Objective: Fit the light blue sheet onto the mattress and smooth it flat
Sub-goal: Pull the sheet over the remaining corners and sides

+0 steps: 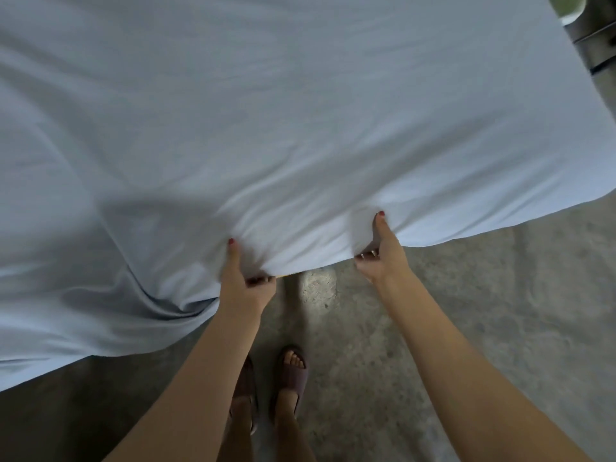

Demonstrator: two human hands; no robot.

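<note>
The light blue sheet (266,111) spreads across nearly the whole upper view and hides the mattress under it. My left hand (245,281) pinches the sheet's near edge, thumb on top and fingers curled beneath. About a forearm's length to the right, my right hand (380,251) grips the same edge the same way. Between the two hands the fabric bunches into creases, and a deep fold sags to the left of my left hand. A sliver of yellow shows under the edge between the hands.
Grey concrete floor (466,311) lies below the sheet's edge. My feet in brown sandals (290,371) stand close to the bed. At the top right corner are a white object (571,16) and dark metal parts (596,41).
</note>
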